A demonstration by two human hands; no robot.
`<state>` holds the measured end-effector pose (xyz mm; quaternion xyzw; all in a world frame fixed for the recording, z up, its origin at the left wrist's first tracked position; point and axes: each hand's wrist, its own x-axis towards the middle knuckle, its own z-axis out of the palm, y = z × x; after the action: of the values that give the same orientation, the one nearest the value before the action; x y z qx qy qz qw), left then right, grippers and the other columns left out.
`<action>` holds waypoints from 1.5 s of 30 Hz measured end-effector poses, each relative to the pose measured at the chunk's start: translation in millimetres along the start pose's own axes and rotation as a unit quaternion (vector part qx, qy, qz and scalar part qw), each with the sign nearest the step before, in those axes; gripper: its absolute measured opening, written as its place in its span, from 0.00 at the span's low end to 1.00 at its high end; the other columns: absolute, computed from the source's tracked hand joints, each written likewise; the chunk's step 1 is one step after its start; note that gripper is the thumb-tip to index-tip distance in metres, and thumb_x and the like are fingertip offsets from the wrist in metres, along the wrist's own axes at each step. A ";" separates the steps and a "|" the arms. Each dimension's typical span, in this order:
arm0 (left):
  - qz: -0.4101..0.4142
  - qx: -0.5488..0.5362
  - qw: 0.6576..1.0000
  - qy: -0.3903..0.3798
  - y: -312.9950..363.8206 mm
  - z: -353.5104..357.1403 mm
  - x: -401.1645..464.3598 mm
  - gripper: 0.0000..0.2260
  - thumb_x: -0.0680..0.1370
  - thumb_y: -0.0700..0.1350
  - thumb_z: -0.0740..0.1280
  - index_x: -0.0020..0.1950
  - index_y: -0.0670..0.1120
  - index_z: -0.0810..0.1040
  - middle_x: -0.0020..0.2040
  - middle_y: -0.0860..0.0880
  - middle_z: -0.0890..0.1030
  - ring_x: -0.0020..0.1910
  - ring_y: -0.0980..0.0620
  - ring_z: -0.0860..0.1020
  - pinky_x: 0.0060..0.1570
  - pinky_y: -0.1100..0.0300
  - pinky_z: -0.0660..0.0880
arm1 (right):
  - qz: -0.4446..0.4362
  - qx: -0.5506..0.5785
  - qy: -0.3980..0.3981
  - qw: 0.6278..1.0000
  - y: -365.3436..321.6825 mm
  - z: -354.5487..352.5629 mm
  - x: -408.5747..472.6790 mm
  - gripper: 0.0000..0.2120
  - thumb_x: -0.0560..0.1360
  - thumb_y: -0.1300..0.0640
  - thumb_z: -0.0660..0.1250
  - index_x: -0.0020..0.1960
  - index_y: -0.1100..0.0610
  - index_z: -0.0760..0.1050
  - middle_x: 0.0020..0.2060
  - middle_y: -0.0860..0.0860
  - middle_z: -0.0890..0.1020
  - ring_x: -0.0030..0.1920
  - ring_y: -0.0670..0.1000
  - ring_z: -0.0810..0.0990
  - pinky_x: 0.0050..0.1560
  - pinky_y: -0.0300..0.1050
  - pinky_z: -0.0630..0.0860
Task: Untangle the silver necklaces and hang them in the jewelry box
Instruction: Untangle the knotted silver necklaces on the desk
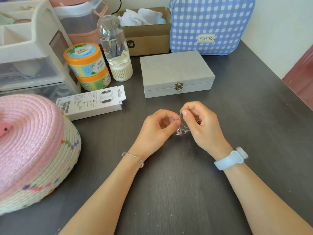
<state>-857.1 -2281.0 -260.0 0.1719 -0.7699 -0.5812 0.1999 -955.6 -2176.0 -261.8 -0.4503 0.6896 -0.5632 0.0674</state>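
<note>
Thin silver necklaces (181,128) hang in a tangled bunch between my two hands, just above the dark table (177,175). Small pendants dangle at the bottom of the bunch. My right hand (201,122) pinches the chain at the top between thumb and forefinger. My left hand (159,126) pinches the chain a little lower, its fingers curled. Behind the hands stands the grey jewelry box (176,72), lid closed and brass clasp fastened.
A pink woven basket (32,146) fills the left front. A white carton (91,102), two orange-lidded tubs (86,61), a clear bottle (115,46) and a drawer organiser (28,48) crowd the back left. A cardboard box (147,36) and blue checked bag (210,22) stand behind.
</note>
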 end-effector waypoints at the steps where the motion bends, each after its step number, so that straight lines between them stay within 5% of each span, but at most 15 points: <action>1: 0.005 0.005 1.000 0.007 0.2 0.6 -0.2 0.08 0.74 0.39 0.68 0.41 0.52 0.78 0.41 0.49 0.77 0.38 0.55 0.74 0.42 0.63 0.72 | 0.001 0.001 0.002 1.000 -0.4 -0.2 0.0 0.07 0.74 0.57 0.59 0.42 0.46 0.69 0.32 0.35 0.77 0.31 0.40 0.73 0.36 0.29 0.66; 8: -0.023 -0.042 0.998 0.051 2.4 -1.1 1.9 0.09 0.74 0.38 0.69 0.37 0.50 0.78 0.35 0.53 0.78 0.34 0.57 0.73 0.35 0.68 0.70 | 0.031 -0.029 0.016 0.999 1.7 2.0 -0.7 0.04 0.75 0.55 0.56 0.43 0.46 0.66 0.32 0.40 0.75 0.32 0.44 0.72 0.34 0.35 0.66; 12: 0.006 0.004 0.998 0.066 1.0 -0.5 1.3 0.10 0.74 0.37 0.69 0.38 0.52 0.78 0.38 0.53 0.78 0.36 0.57 0.74 0.38 0.65 0.72 | 0.065 0.039 0.028 0.997 -2.5 2.3 1.1 0.06 0.77 0.65 0.59 0.43 0.56 0.70 0.38 0.44 0.76 0.37 0.54 0.74 0.35 0.32 0.69; 18: 0.035 0.071 0.995 0.066 -1.2 -0.9 0.3 0.11 0.74 0.37 0.67 0.38 0.53 0.76 0.37 0.57 0.78 0.34 0.61 0.74 0.37 0.70 0.69 | 0.133 0.113 0.028 0.984 -4.8 0.8 2.8 0.11 0.77 0.66 0.59 0.40 0.53 0.71 0.37 0.48 0.78 0.31 0.38 0.74 0.33 0.29 0.67; 25: 0.024 -0.033 0.996 0.076 2.0 -1.9 0.9 0.10 0.74 0.34 0.66 0.37 0.48 0.77 0.33 0.58 0.78 0.34 0.58 0.75 0.38 0.67 0.72 | 0.209 0.226 0.041 0.951 -11.3 4.1 3.8 0.12 0.79 0.67 0.54 0.40 0.56 0.68 0.35 0.51 0.77 0.20 0.41 0.61 0.23 0.31 0.59; 30: -0.003 -0.151 0.985 0.088 1.2 -4.8 3.5 0.04 0.74 0.38 0.65 0.39 0.46 0.75 0.34 0.55 0.78 0.34 0.59 0.75 0.37 0.67 0.71 | 0.170 0.104 0.007 0.980 -10.2 2.3 1.3 0.10 0.78 0.65 0.57 0.41 0.54 0.69 0.30 0.49 0.73 0.24 0.41 0.67 0.28 0.30 0.64; 38: -0.013 -0.221 0.974 0.052 -3.4 -3.5 5.6 0.03 0.73 0.44 0.62 0.40 0.45 0.73 0.38 0.51 0.74 0.38 0.54 0.72 0.41 0.62 0.72 | 0.142 0.078 0.001 0.987 -12.6 6.7 -1.7 0.10 0.79 0.64 0.56 0.43 0.51 0.66 0.30 0.49 0.73 0.26 0.40 0.68 0.31 0.30 0.65; 41: -0.010 -0.193 0.980 0.054 -6.3 -5.2 6.3 0.03 0.73 0.44 0.61 0.41 0.45 0.72 0.37 0.50 0.73 0.38 0.51 0.70 0.43 0.58 0.69 | 0.145 0.085 0.001 0.986 -13.8 6.6 -1.3 0.11 0.78 0.65 0.56 0.42 0.52 0.68 0.34 0.49 0.76 0.25 0.40 0.69 0.30 0.29 0.64; 45: 0.030 -0.118 0.991 0.056 -6.5 -2.8 5.7 0.03 0.74 0.44 0.60 0.42 0.47 0.71 0.35 0.52 0.72 0.33 0.58 0.69 0.38 0.66 0.68 | 0.192 0.194 0.043 0.961 -17.3 6.4 1.4 0.11 0.78 0.67 0.57 0.41 0.55 0.71 0.36 0.49 0.80 0.22 0.41 0.65 0.25 0.30 0.61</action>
<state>-860.3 -2287.9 -265.0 0.1562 -0.6881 -0.6513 0.2793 -943.1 -2181.0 -248.9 -0.2627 0.6429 -0.6814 0.2309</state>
